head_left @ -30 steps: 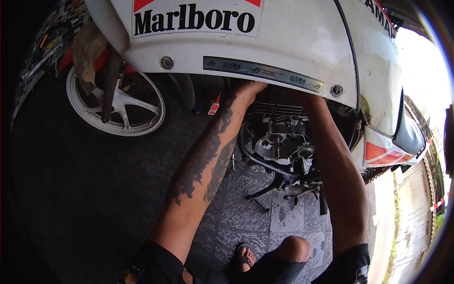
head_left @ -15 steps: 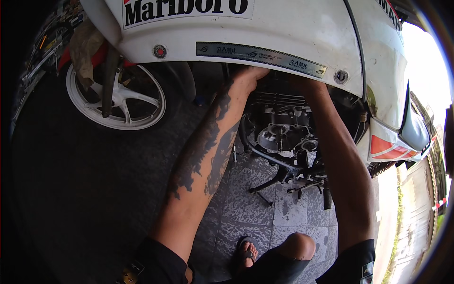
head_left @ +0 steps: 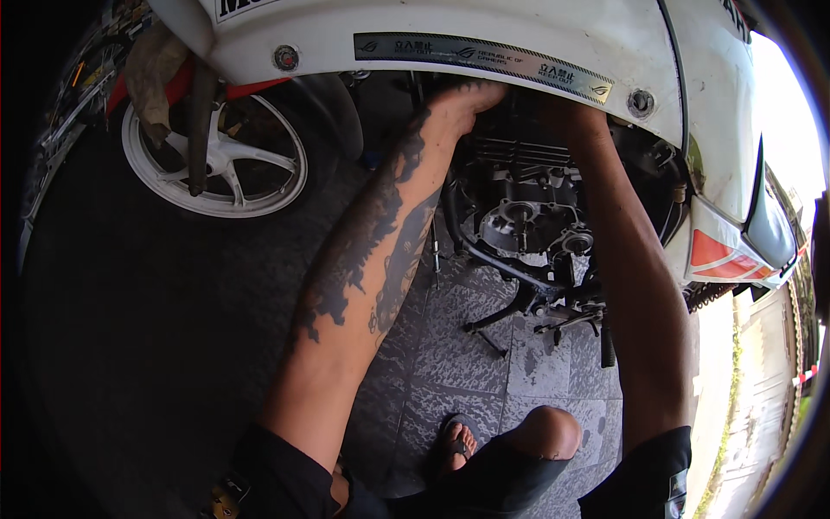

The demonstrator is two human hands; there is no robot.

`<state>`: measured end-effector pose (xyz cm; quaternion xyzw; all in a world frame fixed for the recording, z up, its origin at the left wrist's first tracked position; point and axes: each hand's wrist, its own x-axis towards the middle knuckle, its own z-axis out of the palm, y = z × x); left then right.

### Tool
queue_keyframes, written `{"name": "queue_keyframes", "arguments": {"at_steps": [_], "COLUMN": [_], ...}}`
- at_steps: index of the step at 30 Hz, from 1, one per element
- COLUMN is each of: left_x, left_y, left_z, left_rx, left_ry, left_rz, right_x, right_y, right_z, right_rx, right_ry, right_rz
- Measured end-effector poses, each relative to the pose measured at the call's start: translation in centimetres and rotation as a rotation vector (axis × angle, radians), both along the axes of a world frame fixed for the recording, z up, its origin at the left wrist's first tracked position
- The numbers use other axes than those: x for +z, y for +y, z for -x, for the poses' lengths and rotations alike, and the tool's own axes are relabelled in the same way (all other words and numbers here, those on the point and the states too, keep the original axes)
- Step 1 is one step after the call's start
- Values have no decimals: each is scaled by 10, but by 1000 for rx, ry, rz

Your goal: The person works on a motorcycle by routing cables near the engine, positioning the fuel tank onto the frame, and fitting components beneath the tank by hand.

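Note:
Both of my arms reach up under the lower edge of a white motorcycle fairing (head_left: 519, 26). My left hand (head_left: 467, 98) is at that edge, above and left of the engine; its fingers are hidden behind the panel. My right hand (head_left: 581, 119) goes into the dark gap farther right, its fingers lost in shadow. What either hand touches or holds cannot be seen. Between my forearms sits the bare engine (head_left: 527, 227), with cooling fins on top and an opened side casing showing metal parts. A dark sticker strip (head_left: 484, 65) runs along the fairing's bottom edge.
A white spoked front wheel (head_left: 226, 164) stands at the left. Below the engine, a stand and foot lever (head_left: 510, 316) stick out over the grey tiled floor (head_left: 450, 381). My sandalled foot (head_left: 461, 439) and bent knee (head_left: 553, 432) are close by. A bright wall lies at the far right.
The fairing and its sticker strip sit higher in the picture, with the engine a little more to the right. Both hands stay under the fairing's edge.

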<state>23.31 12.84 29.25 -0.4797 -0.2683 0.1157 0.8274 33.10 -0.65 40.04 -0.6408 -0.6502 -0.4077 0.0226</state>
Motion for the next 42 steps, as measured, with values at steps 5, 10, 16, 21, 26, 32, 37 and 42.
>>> {"name": "queue_keyframes", "arguments": {"at_steps": [5,10,16,21,26,32,37,42], "left_x": [26,26,7,3,-4,1,2,7], "left_y": [-49,-48,-29,-26,-24,-21,-23,-17], "left_z": [-5,42,6,-8,-13,-21,-24,-17], "left_rx": [-229,-199,-61,-25,-14,16,111,391], "left_ry": [44,135,143,144,155,172,282,540], "left_rz": [105,-4,-241,-304,-331,-403,-571,-946], "right_x": [7,0,17,43,19,14,12,20], "right_y": [-20,-8,-20,-57,-84,-57,-32,-12], "right_z": [-12,19,-7,-33,-24,-42,-82,-96], "right_rx": [209,335,214,55,5,-178,-43,-23], "right_ry": [35,88,-120,-298,139,-10,-239,274], "right_rz": [-239,-238,-88,54,-42,-29,-241,-197]}}
